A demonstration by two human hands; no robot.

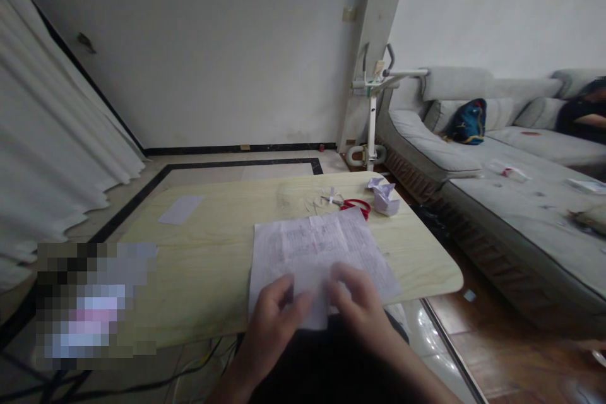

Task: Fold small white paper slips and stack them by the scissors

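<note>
A small plain piece of paper (312, 281) is between my hands, over the near edge of the table. My left hand (277, 315) pinches its left side between thumb and fingers. At its right edge are the curled, motion-blurred fingers of my right hand (357, 303), which seem to grip it. Beneath lies a larger creased sheet of printed paper (310, 237), flat on the table. Just past that sheet's far edge are red-handled scissors (355, 204), with thin scraps (312, 205) near the blades. Crumpled paper (384, 197) sits to their right.
The pale wooden table (208, 278) has rounded corners. On its left lie a small white paper (181, 209) and a pixelated item (95, 309). A grey sofa (511, 158) with a blue bag (468, 121) stands right; a person (584, 112) is at its far end.
</note>
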